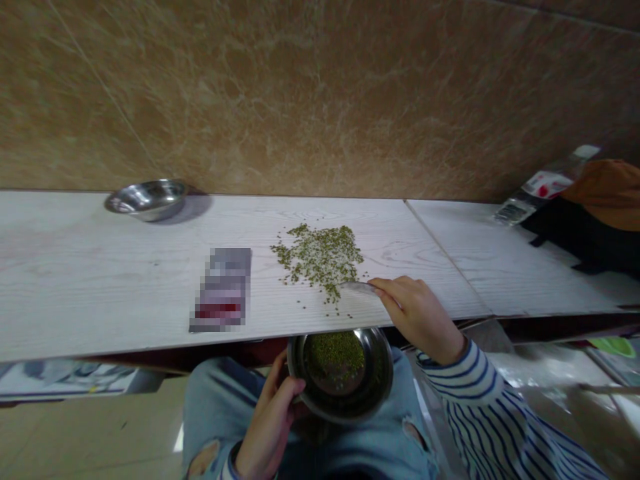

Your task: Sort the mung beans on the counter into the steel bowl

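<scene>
Small green beans, which look like mung beans (325, 253), lie scattered over the white wood-grain counter (400, 253). My right hand (417, 310) is closed around one end of a thin, flat silvery utensil (356, 287); its other end touches the near right edge of the scattered beans. Whether it is a spoon I cannot tell. Just below the counter's front edge, my left hand (277, 403) grips the left rim of a metal bowl (383, 383), thumb over the edge. More green beans (337, 353) cover part of the bowl's bottom. The left fingers under the bowl are mostly hidden.
Against the tiled wall, a second metal bowl (150, 200) sits at the back left. A phone-shaped, pixelated flat object (223, 290) lies left of the beans. To the right are a clear plastic bottle (545, 187), tipped over, and a black and brown bag-like item (600, 213).
</scene>
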### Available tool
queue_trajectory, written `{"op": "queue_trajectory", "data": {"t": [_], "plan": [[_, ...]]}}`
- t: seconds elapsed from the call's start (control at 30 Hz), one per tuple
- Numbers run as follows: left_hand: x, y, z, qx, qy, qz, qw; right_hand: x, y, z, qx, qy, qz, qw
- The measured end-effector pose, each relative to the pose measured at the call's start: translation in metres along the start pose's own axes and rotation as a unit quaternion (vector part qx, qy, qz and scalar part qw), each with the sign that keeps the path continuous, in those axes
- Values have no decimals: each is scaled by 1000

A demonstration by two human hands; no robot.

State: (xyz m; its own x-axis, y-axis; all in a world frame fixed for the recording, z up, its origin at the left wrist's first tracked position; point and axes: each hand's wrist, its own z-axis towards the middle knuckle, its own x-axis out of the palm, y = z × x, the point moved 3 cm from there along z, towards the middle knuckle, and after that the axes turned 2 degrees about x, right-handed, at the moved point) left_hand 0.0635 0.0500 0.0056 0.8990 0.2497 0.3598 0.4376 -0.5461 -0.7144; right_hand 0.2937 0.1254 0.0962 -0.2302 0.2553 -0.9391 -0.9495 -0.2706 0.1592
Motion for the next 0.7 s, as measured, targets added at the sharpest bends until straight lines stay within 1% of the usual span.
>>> {"op": "queue_trajectory", "data": {"t": [0.07, 0.3, 0.4, 0.53, 0.7], "plan": [[1, 0, 0, 6, -8, 2, 1000, 0, 4, -5, -12, 4, -2, 1000], [1, 1, 1, 16, -6, 2, 1000, -7, 12, -20, -36, 13, 11, 999], [2, 1, 1, 9, -1, -1, 1000, -10, 10, -25, -28, 20, 20, 999], [4, 1, -1, 11, -2, -2, 1000, -10, 6, -27, -9, 16, 8, 1000], [3, 1, -1, 2, 4, 13, 1000, -12, 12, -31, -24, 12, 6, 1000]]}}
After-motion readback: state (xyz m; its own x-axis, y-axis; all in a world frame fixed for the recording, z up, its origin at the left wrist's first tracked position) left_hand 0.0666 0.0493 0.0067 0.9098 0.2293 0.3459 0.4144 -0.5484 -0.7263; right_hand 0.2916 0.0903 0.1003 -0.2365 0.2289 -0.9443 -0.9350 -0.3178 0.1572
